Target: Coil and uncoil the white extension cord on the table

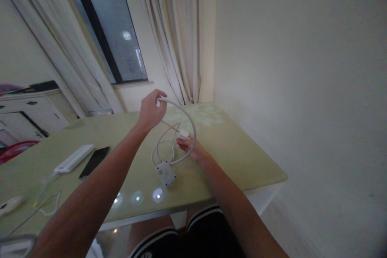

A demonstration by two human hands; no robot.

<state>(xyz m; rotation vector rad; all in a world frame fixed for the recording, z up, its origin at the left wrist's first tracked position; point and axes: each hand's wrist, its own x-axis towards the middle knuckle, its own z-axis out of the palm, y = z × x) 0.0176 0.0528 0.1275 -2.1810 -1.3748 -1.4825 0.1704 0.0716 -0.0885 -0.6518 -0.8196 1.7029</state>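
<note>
Raised above the table, my left hand (153, 109) is closed on a thick white cable (191, 120). The cable arcs to the right and comes down to a small white box (166, 173) with screw-like dots at its corners, lying near the table's front edge. My right hand (192, 148) is low over the table inside the arc, its fingers around a small white block that looks like a plug (183, 134). Thinner loops of white cable (152, 154) lie between the two hands and the box.
On the pale green tabletop (236, 161), a white power strip (75, 158) and a black phone (95, 162) lie to the left. Farther left are a loose white cable (50, 211) and a rounded white object (10, 205). A wall (302, 88) borders the right side; curtains (178, 28) hang behind.
</note>
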